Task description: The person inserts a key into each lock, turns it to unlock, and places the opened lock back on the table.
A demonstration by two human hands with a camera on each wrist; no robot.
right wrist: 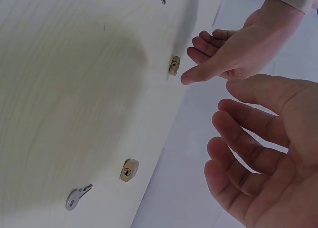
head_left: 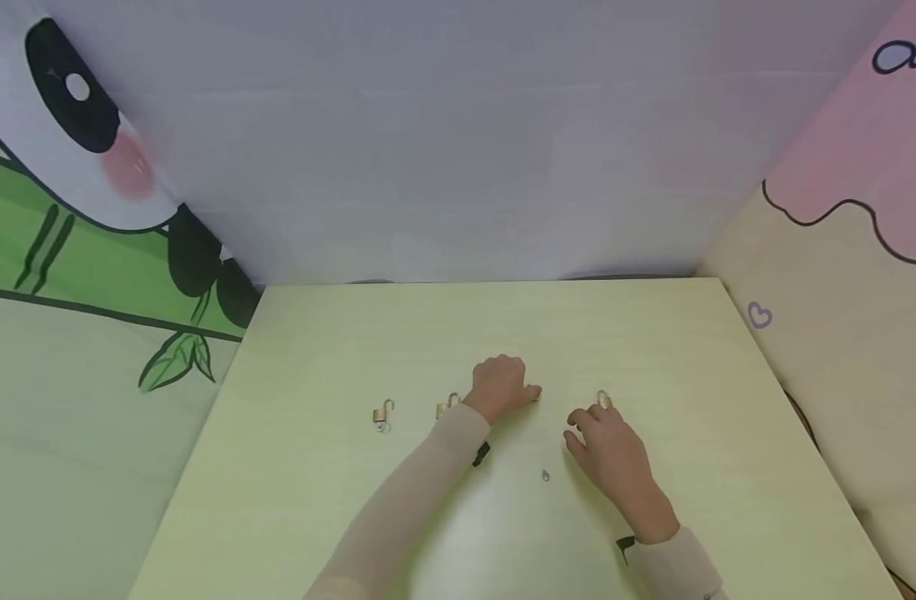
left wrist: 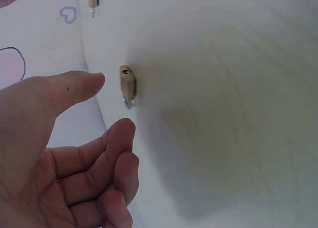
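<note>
My left hand (head_left: 500, 387) is held over the table with its thumb out to the right and nothing in it. In the left wrist view its loosely bent fingers stand apart from a brass padlock (left wrist: 127, 84), keyhole end up. My right hand (head_left: 615, 450) hovers to the right, empty, fingers loosely bent. Just beyond its fingers stands another brass padlock (head_left: 604, 400). In the right wrist view that padlock (right wrist: 129, 170) shows its keyhole, with a silver key (right wrist: 77, 197) lying beside it. The padlock (right wrist: 174, 65) near my left thumb is hidden in the head view.
On the left of the pale table (head_left: 322, 350) lies a padlock (head_left: 380, 415) with its shackle swung open and a ring beside it. Another open padlock (head_left: 442, 410) is partly covered by my left sleeve. A small grey metal piece (head_left: 545, 476) lies between the forearms.
</note>
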